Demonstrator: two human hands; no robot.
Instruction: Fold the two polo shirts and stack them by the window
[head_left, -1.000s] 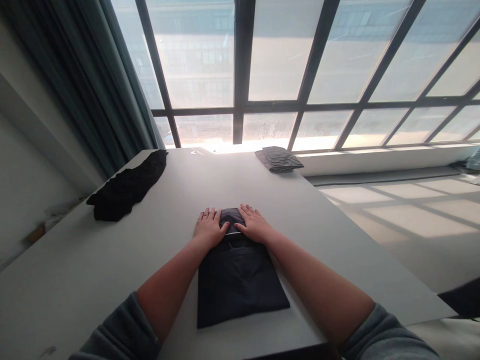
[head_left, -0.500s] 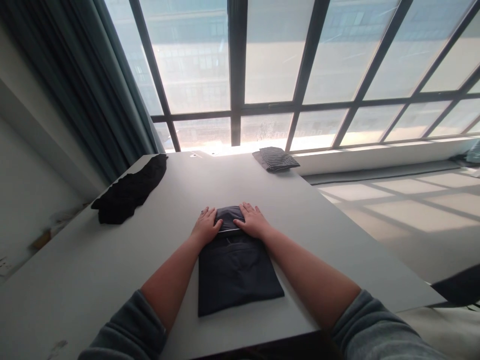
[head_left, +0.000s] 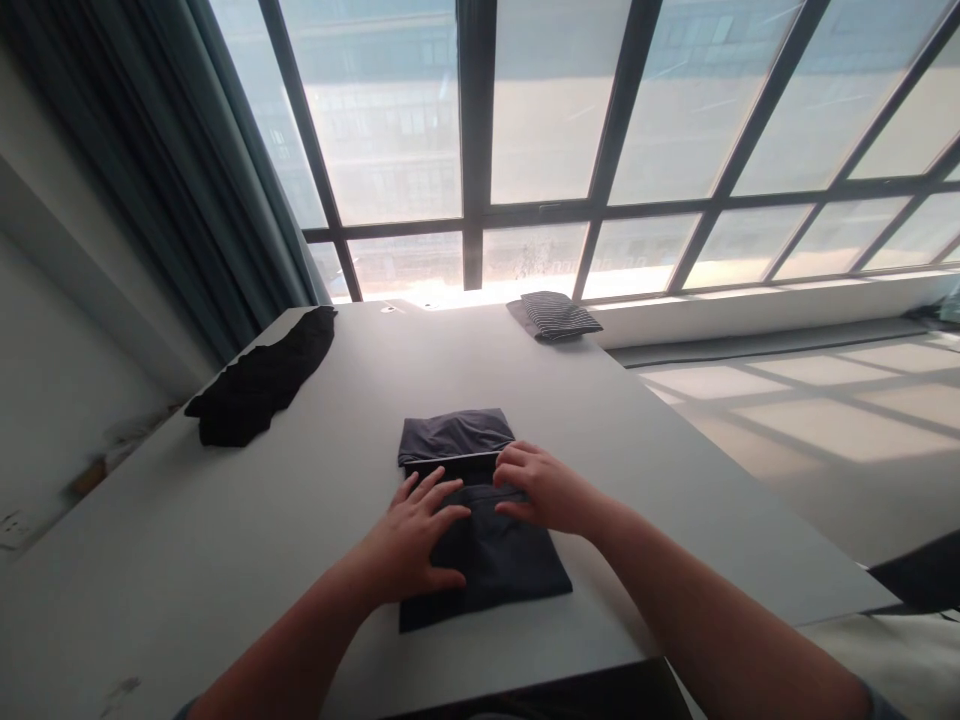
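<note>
A dark navy garment (head_left: 502, 560), folded into a flat rectangle, lies on the white table in front of me. Its far end is a greyer folded band with a thin white edge line. My left hand (head_left: 416, 530) is over the left side of the cloth, fingers spread, holding nothing. On the right edge, close to the white line, is my right hand (head_left: 544, 485), its fingers bent and apart; whether they touch the fabric I cannot tell.
A crumpled black garment (head_left: 262, 385) lies along the table's left edge. At the far right corner sits a folded striped cloth (head_left: 556, 316). The white table (head_left: 360, 380) reaches to the windows, beside a dark curtain (head_left: 157, 170). Sunlit floor shows on the right.
Both hands have lifted off the grey far band and drawn back toward me over the navy part. The band now shows in full. The garment stays in place.
</note>
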